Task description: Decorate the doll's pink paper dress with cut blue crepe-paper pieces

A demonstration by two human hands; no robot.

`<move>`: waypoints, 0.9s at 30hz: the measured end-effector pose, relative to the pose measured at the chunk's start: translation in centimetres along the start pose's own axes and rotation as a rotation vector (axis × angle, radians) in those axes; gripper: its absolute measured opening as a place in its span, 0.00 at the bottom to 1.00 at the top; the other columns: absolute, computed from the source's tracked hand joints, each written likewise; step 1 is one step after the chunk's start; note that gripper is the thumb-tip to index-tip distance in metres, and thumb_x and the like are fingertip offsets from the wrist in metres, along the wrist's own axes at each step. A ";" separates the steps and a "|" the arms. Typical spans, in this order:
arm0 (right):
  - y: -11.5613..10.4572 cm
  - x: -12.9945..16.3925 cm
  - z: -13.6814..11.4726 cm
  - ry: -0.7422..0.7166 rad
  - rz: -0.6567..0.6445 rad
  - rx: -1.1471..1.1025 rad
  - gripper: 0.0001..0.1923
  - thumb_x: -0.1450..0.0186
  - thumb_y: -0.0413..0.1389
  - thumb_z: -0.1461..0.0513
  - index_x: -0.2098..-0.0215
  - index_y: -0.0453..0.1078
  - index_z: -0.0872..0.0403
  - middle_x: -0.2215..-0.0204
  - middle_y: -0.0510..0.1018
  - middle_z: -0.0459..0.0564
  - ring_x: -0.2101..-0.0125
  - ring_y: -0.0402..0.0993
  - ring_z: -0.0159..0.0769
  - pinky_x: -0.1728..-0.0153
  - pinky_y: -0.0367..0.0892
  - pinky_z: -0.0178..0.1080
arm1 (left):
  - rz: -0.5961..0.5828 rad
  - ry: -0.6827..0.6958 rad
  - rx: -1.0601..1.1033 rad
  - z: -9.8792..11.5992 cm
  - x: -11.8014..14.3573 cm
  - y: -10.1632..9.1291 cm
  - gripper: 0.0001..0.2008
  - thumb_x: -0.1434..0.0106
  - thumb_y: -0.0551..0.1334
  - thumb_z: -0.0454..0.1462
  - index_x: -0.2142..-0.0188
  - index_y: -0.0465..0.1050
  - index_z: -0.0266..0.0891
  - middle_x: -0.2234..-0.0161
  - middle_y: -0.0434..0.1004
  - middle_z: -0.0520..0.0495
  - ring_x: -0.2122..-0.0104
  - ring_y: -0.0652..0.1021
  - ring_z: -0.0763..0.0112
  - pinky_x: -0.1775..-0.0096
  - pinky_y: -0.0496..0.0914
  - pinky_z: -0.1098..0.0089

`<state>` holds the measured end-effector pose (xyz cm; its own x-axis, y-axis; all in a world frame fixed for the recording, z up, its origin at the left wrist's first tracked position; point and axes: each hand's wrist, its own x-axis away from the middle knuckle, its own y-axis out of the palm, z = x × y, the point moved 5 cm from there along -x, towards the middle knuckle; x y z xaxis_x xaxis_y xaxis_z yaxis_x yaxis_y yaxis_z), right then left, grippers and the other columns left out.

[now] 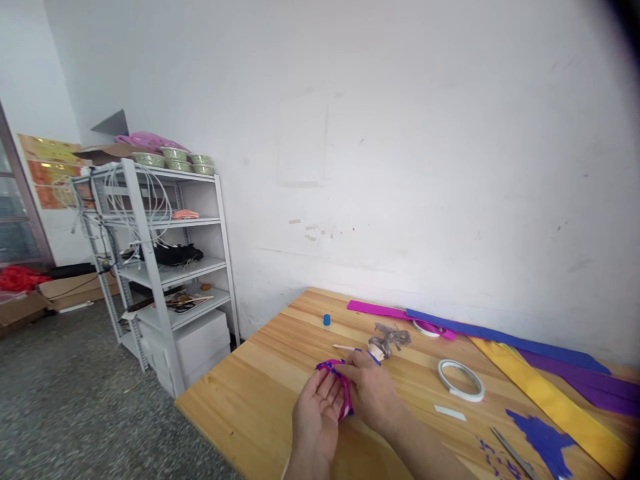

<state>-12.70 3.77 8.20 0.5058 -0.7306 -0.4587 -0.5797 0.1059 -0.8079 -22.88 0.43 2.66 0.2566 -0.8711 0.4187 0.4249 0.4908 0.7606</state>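
A small doll (376,351) with greyish, wispy hair (387,340) lies low over the wooden table, one thin arm stretched out to the left. Magenta cloth with blue bits (330,366) hangs around its lower part. My left hand (317,410) is palm up, its curled fingers gripping the cloth's left side from below. From above, my right hand (370,387) closes over the doll's body, fingertips pinching at the magenta and blue cloth. Much of the doll is hidden beneath my right hand.
On the wooden table (260,373) are a blue cap (327,320), a white tape roll (470,398), a white strip (450,413), scissors (513,453) and blue scraps (543,437). Magenta (373,307), blue (500,333), yellow (550,393) and purple (595,387) ribbons lie right. A metal shelf (147,267) stands left.
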 end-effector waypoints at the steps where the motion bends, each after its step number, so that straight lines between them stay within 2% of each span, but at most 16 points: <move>1: 0.1 0.0 0.0 0.002 0.004 0.005 0.16 0.36 0.47 0.65 0.57 0.72 0.42 0.67 0.72 0.48 0.63 0.65 0.35 0.65 0.59 0.32 | 0.003 -0.001 -0.001 0.0 0.0 0.0 0.07 0.41 0.56 0.32 0.64 0.69 0.31 0.62 0.75 0.36 0.66 0.78 0.65 0.64 0.73 0.67; 8: 0.1 -0.2 -0.4 -0.002 0.017 0.025 0.15 0.37 0.48 0.65 0.58 0.73 0.43 0.67 0.72 0.48 0.64 0.67 0.35 0.67 0.61 0.32 | 0.018 0.002 -0.011 0.1 -0.3 0.1 0.06 0.42 0.56 0.32 0.64 0.68 0.32 0.62 0.74 0.37 0.66 0.78 0.66 0.63 0.73 0.67; 12: -2.6 0.3 0.8 0.024 0.135 -0.069 0.21 0.38 0.44 0.69 0.53 0.70 0.47 0.63 0.73 0.50 0.61 0.68 0.35 0.62 0.63 0.33 | 0.059 0.042 -0.053 0.9 0.9 -0.2 0.07 0.41 0.55 0.32 0.62 0.67 0.35 0.58 0.73 0.38 0.66 0.77 0.66 0.63 0.73 0.65; 14: -4.8 1.4 2.9 0.029 0.204 -0.103 0.19 0.37 0.44 0.67 0.54 0.70 0.48 0.62 0.74 0.51 0.60 0.69 0.36 0.61 0.64 0.35 | 0.073 0.165 -0.118 1.8 2.3 -0.6 0.09 0.42 0.57 0.33 0.61 0.67 0.39 0.56 0.72 0.42 0.66 0.77 0.65 0.65 0.73 0.64; 16: -7.3 3.5 6.0 0.053 0.262 -0.119 0.17 0.37 0.44 0.64 0.55 0.71 0.49 0.60 0.74 0.51 0.61 0.70 0.36 0.62 0.65 0.36 | 0.127 0.386 -0.182 2.8 4.1 -0.9 0.12 0.45 0.61 0.35 0.59 0.67 0.43 0.56 0.72 0.46 0.65 0.77 0.68 0.66 0.72 0.68; 18: -9.5 6.2 9.7 0.174 0.299 -0.106 0.16 0.37 0.45 0.61 0.57 0.72 0.51 0.66 0.76 0.50 0.69 0.71 0.35 0.69 0.66 0.35 | 0.138 0.555 -0.251 2.8 5.7 -0.6 0.15 0.47 0.63 0.38 0.59 0.67 0.44 0.60 0.74 0.48 0.65 0.76 0.70 0.66 0.71 0.71; 20: -11.4 9.2 12.5 0.257 0.283 -0.101 0.15 0.38 0.46 0.59 0.59 0.72 0.52 0.70 0.76 0.49 0.73 0.70 0.34 0.72 0.65 0.34 | 0.029 0.588 -0.392 1.3 6.3 1.1 0.17 0.50 0.65 0.41 0.60 0.68 0.41 0.65 0.75 0.48 0.67 0.76 0.69 0.66 0.70 0.72; 22: -12.6 11.8 14.1 0.313 0.245 -0.110 0.13 0.40 0.49 0.59 0.64 0.73 0.52 0.72 0.77 0.48 0.73 0.70 0.33 0.72 0.64 0.34 | -0.163 0.525 -0.610 -1.6 6.3 3.6 0.16 0.51 0.65 0.41 0.63 0.70 0.38 0.71 0.75 0.48 0.71 0.75 0.69 0.69 0.69 0.72; 25: -13.0 14.4 14.7 0.356 0.137 -0.154 0.09 0.42 0.51 0.61 0.72 0.73 0.53 0.75 0.77 0.47 0.74 0.70 0.33 0.71 0.63 0.33 | -0.474 0.384 -1.012 -7.4 5.8 7.0 0.08 0.51 0.64 0.37 0.69 0.73 0.37 0.76 0.75 0.49 0.74 0.73 0.69 0.71 0.66 0.72; 27: -12.6 15.4 14.7 0.360 0.089 -0.194 0.09 0.42 0.51 0.62 0.74 0.73 0.54 0.75 0.77 0.47 0.73 0.71 0.33 0.70 0.63 0.33 | -0.593 0.333 -1.251 -10.9 5.6 7.9 0.03 0.52 0.64 0.33 0.74 0.75 0.39 0.76 0.75 0.49 0.73 0.72 0.68 0.69 0.64 0.72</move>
<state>11.82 1.15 5.90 0.2122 -0.9173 -0.3369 -0.7382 0.0754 -0.6703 -8.62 -0.36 5.55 -0.1133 -0.9911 -0.0695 0.9695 -0.0950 -0.2261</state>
